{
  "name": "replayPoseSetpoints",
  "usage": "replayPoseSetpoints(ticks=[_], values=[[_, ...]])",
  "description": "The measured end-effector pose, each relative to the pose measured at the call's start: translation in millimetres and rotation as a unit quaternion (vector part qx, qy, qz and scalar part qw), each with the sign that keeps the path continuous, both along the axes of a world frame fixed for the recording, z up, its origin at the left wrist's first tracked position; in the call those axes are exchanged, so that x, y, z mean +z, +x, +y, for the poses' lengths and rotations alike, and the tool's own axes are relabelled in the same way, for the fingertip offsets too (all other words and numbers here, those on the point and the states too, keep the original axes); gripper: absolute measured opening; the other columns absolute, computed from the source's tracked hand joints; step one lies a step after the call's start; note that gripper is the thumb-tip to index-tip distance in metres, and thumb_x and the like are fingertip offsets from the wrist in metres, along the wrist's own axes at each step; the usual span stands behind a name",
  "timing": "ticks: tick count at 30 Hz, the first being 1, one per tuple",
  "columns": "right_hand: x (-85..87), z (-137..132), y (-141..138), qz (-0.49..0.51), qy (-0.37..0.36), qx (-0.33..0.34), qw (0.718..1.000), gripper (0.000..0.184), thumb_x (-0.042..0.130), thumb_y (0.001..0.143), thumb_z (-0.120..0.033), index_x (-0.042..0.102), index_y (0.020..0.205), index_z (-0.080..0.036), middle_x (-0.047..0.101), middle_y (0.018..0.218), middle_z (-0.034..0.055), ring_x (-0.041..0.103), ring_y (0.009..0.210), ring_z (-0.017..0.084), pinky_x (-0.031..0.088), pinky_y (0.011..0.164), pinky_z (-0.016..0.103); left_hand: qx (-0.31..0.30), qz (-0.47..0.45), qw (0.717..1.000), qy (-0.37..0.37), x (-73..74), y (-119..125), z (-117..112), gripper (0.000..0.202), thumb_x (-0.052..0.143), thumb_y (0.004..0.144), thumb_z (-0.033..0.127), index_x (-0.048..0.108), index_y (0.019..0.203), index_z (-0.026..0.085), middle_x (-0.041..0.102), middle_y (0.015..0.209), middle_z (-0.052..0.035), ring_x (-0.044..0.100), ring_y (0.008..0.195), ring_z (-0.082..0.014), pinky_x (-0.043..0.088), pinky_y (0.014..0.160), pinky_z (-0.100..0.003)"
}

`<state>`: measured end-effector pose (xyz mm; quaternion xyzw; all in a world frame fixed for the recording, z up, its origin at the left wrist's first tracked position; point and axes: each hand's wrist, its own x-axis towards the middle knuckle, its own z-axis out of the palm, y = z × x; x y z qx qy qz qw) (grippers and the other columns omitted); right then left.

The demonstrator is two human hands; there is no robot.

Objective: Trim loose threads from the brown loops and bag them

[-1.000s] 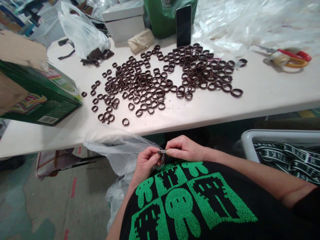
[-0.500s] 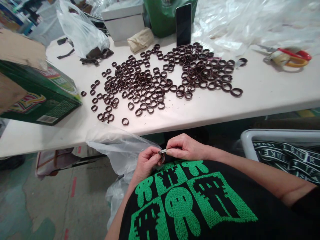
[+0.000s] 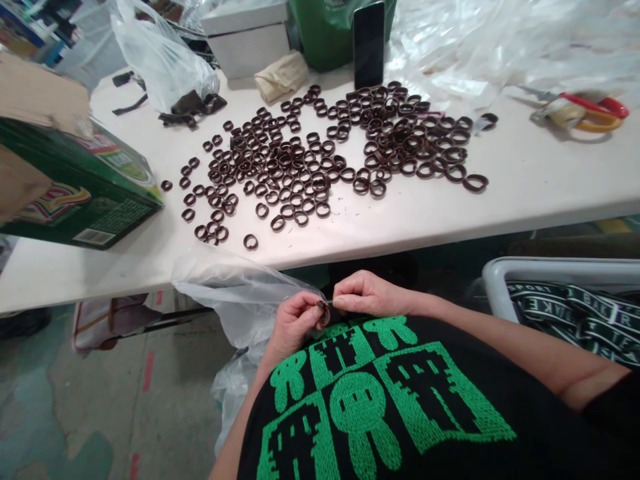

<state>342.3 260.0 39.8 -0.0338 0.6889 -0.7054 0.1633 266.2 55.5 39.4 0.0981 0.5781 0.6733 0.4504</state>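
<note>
The head-worn camera looks forward and down at nearby hands (image 3: 371, 293).

Workshop, of the kind where small pieces are handled in quantity. The pale counter (image 3: 530, 187) crossing the frame carries a great many near-identical dark brown rings (image 3: 289, 158), spread loose at upper center. Scissors (image 3: 563, 110) lie at upper right, below a heap of clear plastic sheeting (image 3: 530, 40); dark scraps (image 3: 193, 105) lie at upper left beside a thin white plastic bag (image 3: 167, 60). A light grey bin (image 3: 560, 268), right edge, holds a mass of black straps (image 3: 570, 313) printed with white lettering. At lower left, the worn concrete floor (image 3: 175, 393) shows patches of green paint (image 3: 90, 460) and red markings (image 3: 149, 371), as in an industrial building.
</note>
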Motion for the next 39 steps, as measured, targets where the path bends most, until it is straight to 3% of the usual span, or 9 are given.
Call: replayPoseSetpoints(ticks=[6, 11, 15, 23, 30, 36, 39], values=[[1.2, -2, 0, 0.003, -0.015, -0.045, 0.999, 0.05, 0.053, 0.088, -0.06, 0.057, 0.07, -0.013, 0.044, 0.061, -0.0034, 0.034, 0.057, 0.009, 0.028, 0.053, 0.022, -0.003, 0.009, 1.0, -0.001, -2.0, 0, 0, 0.024, 0.077, 0.077, 0.039, 0.068, 0.079, 0.017, 0.059, 0.059, 0.0028, 0.048, 0.053, -0.0094, 0.037, 0.054, -0.022], [1.7, -4, 2, -0.013, -0.024, -0.023, 0.999, 0.049, 0.054, 0.088, -0.061, 0.056, 0.072, -0.014, 0.041, 0.061, -0.0047, 0.032, 0.055, 0.009, 0.026, 0.051, 0.022, 0.0, 0.003, 1.0, 0.008, -2.1, 0, 1, 0.022, 0.077, 0.078, 0.037, 0.068, 0.079, 0.017, 0.059, 0.058, 0.0032, 0.048, 0.053, -0.0088, 0.037, 0.054, -0.022], [2.2, -4, 2, -0.006, -0.021, -0.011, 1.0, 0.05, 0.052, 0.09, -0.06, 0.061, 0.078, -0.012, 0.048, 0.064, -0.0026, 0.037, 0.058, 0.009, 0.03, 0.054, 0.022, -0.012, -0.004, 1.0, 0.001, -0.7, 0, 2, 0.023, 0.077, 0.077, 0.038, 0.068, 0.081, 0.018, 0.059, 0.057, 0.0037, 0.05, 0.054, -0.0095, 0.037, 0.055, -0.022], [5.0, -4, 1, 0.037, 0.036, -0.023, 0.998, 0.046, 0.051, 0.093, -0.053, 0.067, 0.083, -0.011, 0.059, 0.069, 0.0005, 0.047, 0.061, 0.011, 0.036, 0.056, 0.021, -0.006, 0.0, 1.0, -0.006, -3.7, 0, 1, 0.024, 0.078, 0.076, 0.039, 0.068, 0.08, 0.017, 0.059, 0.056, 0.0038, 0.05, 0.053, -0.0096, 0.038, 0.055, -0.023], [4.6, -6, -2, 0.137, 0.112, -0.058, 0.983, 0.036, 0.051, 0.094, -0.043, 0.067, 0.081, -0.013, 0.061, 0.069, 0.0011, 0.05, 0.06, 0.011, 0.036, 0.057, 0.021, 0.005, -0.011, 1.0, -0.005, -2.9, 1, 3, 0.025, 0.079, 0.075, 0.04, 0.069, 0.081, 0.018, 0.06, 0.058, 0.0033, 0.049, 0.053, -0.009, 0.037, 0.055, -0.023], [0.1, -8, -3, 0.148, 0.109, -0.076, 0.98, 0.036, 0.05, 0.094, -0.041, 0.065, 0.077, -0.013, 0.058, 0.067, 0.0006, 0.05, 0.061, 0.011, 0.037, 0.058, 0.022, 0.008, -0.033, 0.999, -0.007, 2.5, 0, 5, 0.027, 0.08, 0.073, 0.041, 0.068, 0.076, 0.017, 0.06, 0.057, 0.0029, 0.047, 0.051, -0.0081, 0.034, 0.053, -0.022], [-3.1, -11, -3, 0.082, 0.049, -0.11, 0.989, 0.038, 0.051, 0.092, -0.045, 0.061, 0.073, -0.014, 0.053, 0.063, -0.0015, 0.045, 0.059, 0.01, 0.036, 0.057, 0.023, 0.011, -0.041, 0.999, -0.008, 2.6, 0, 5, 0.03, 0.08, 0.071, 0.043, 0.067, 0.075, 0.016, 0.057, 0.055, 0.0031, 0.044, 0.048, -0.008, 0.033, 0.051, -0.022]])
